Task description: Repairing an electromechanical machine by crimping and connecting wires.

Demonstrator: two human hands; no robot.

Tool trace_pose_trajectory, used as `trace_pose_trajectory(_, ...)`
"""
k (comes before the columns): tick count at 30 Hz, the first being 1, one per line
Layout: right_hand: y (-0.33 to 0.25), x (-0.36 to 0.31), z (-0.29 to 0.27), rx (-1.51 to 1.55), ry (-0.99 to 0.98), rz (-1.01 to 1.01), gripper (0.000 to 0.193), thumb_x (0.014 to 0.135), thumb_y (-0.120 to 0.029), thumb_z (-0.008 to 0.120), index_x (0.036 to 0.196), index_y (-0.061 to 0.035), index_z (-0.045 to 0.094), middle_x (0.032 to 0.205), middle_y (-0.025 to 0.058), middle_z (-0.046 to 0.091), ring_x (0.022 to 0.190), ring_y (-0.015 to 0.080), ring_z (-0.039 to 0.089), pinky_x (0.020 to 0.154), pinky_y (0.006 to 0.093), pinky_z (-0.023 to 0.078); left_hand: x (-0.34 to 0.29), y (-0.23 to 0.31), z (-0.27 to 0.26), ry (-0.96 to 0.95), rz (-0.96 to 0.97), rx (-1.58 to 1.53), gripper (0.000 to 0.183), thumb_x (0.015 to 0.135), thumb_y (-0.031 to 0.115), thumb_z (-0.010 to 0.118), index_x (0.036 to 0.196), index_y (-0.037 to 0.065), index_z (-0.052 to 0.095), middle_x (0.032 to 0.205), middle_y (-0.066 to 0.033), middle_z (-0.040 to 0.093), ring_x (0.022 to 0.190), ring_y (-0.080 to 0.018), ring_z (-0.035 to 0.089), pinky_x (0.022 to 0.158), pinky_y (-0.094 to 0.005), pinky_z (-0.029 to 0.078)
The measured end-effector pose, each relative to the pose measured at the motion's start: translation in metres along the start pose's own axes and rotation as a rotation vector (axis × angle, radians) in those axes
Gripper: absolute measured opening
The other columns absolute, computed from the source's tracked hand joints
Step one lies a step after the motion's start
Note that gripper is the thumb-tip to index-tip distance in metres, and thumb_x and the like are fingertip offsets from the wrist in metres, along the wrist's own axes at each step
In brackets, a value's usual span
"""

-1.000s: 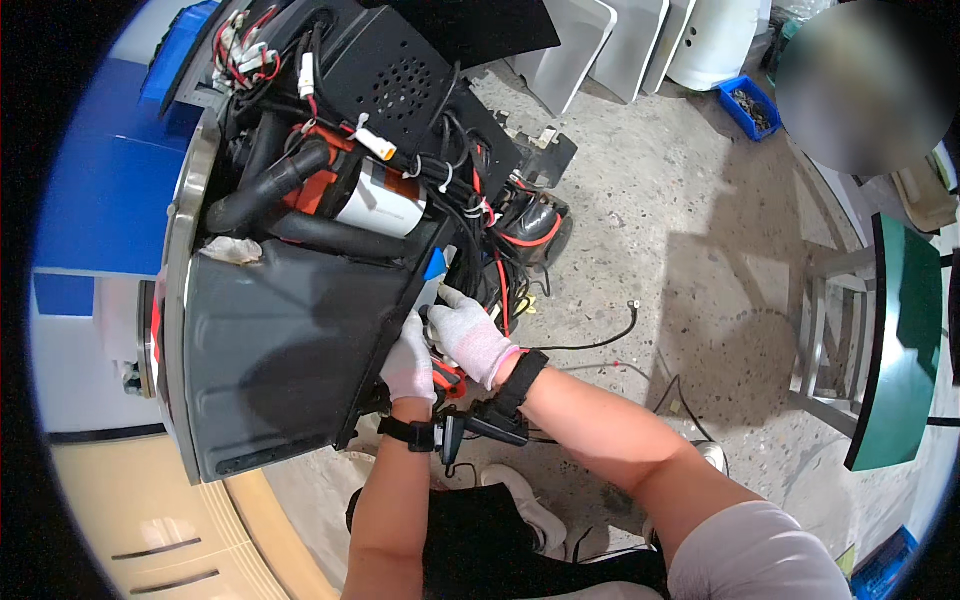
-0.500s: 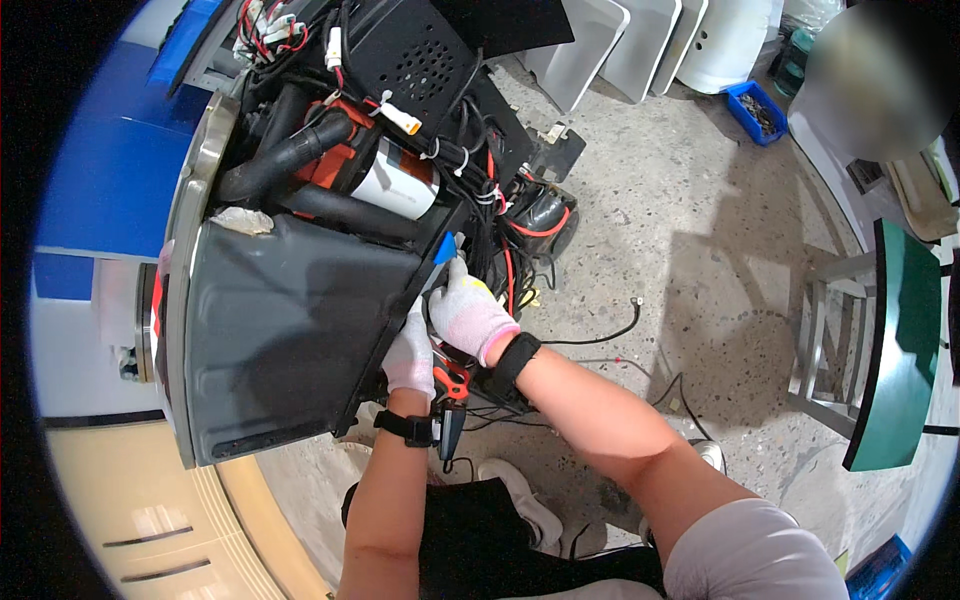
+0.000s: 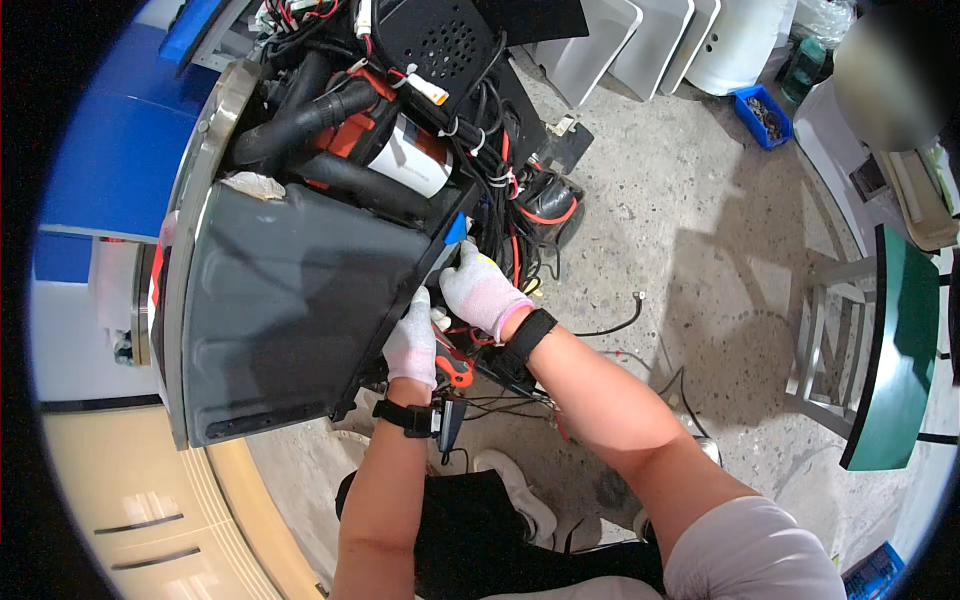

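Note:
A large machine with a dark grey moulded tank [image 3: 300,310] fills the left and centre. Both my hands wear white-and-pink gloves and work along its right edge. My right hand [image 3: 483,292] is closed with bent fingers beside a small blue tab [image 3: 456,229]; its fingertips are partly hidden behind the edge. Lower down, my left hand [image 3: 410,345] curls at the same edge, thumb pointing up; what its fingers hold is hidden. Close to the left hand lies an orange-red handled tool [image 3: 457,372], partly covered, and bundled black and red cables [image 3: 492,170] run just beyond the right hand.
Behind the tank are black hoses [image 3: 290,135] and a white cylinder [image 3: 412,157]. Loose cables cross the speckled floor [image 3: 620,230]. A green-topped stool [image 3: 885,350] stands at right, a blue bin [image 3: 763,117] and white panels [image 3: 590,45] at the back, cream cabinets [image 3: 130,490] at lower left.
The machine appears shifted slightly right and farther up the picture. My hands have moved a little with it, the right one up and right, leaving a slightly wider gap between them.

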State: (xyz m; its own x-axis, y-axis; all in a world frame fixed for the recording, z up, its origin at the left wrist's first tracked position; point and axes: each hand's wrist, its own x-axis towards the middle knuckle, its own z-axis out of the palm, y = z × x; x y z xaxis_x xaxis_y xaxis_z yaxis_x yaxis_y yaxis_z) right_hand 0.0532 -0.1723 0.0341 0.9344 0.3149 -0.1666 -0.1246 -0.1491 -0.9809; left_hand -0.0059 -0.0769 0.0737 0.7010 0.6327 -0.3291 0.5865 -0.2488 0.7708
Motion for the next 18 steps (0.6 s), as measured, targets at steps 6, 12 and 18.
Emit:
trace_pose_trajectory(6,0.003,0.0,0.003,-0.072,0.113,-0.119,0.047,0.081,-0.016,0.044,0.112,0.0194,0.039,0.09,0.0342,0.057,0.084,0.043,0.058,0.076,0.0447,0.047,0.003,-0.018,-0.003,-0.163,0.098,-0.285,0.015,0.088,0.015,0.056,0.091,0.0,0.059,0.068,-0.0044,0.06,0.054,-0.0125,0.057,0.05,-0.0261,0.046)
trace_pose_trajectory(12,0.007,0.001,0.007,0.028,0.154,-0.002,0.052,0.079,-0.015,0.044,0.122,0.012,0.039,0.097,0.0353,0.056,0.096,0.0451,0.054,0.086,0.0426,0.043,-0.002,-0.011,-0.001,-0.106,0.034,-0.37,0.012,0.087,0.011,0.057,0.091,0.0,0.058,0.07,-0.0044,0.06,0.055,-0.0129,0.058,0.052,-0.026,0.047)
trace_pose_trajectory(18,0.011,-0.002,0.007,0.126,0.204,-0.036,0.052,0.077,-0.013,0.042,0.123,0.0131,0.04,0.099,0.0365,0.055,0.1,0.0427,0.054,0.089,0.0389,0.043,-0.009,-0.008,-0.002,-0.22,0.166,-0.317,0.015,0.088,0.007,0.052,0.101,0.0,0.056,0.081,-0.0036,0.057,0.06,-0.0095,0.056,0.053,-0.024,0.048)
